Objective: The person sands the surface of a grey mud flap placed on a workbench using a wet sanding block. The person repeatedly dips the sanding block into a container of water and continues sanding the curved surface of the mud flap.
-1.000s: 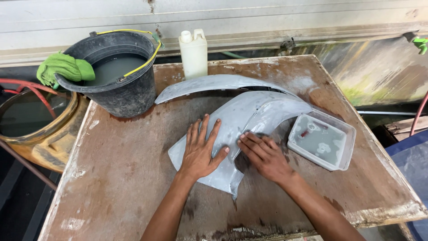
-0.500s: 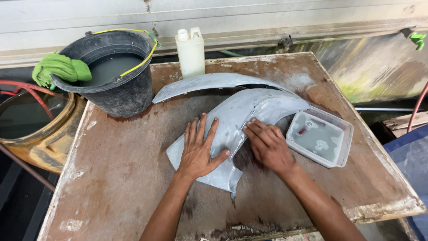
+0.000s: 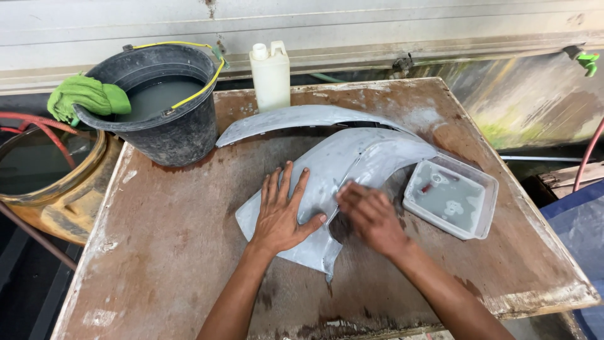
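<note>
**Both hands on the grey curved panel, near its lower end**

Grey curved panel [image 3: 340,170] lying flat on the brown table [image 3: 170,252], long axis running from the lower end near the person up and away toward the clear tray [image 3: 452,196]. Left hand [image 3: 281,211] spread flat on the panel's lower part, fingers released and pointing away, palm pressing down, grasping nothing. Right hand [image 3: 371,217] just beside it, on the panel's inner edge, fingers curled down onto the surface and blurred; cannot tell whether something small is under the fingers. Right hand nearer to the panel's middle bend, left hand nearer to the lower tip.

Second grey strip [image 3: 296,121] lying behind the panel, touching or almost touching its upper arc. Clear tray with cloudy water to the right of the panel, just beside its upper end. White plastic jug [image 3: 272,75] standing upright behind the panel at the table's far edge. Black bucket [image 3: 167,107] with grey water to the left-behind of the panel, green cloth [image 3: 88,96] hanging over its rim. Table surface worn, stained, wet-looking around the panel. Bare table in front and to the left of the panel.
</note>
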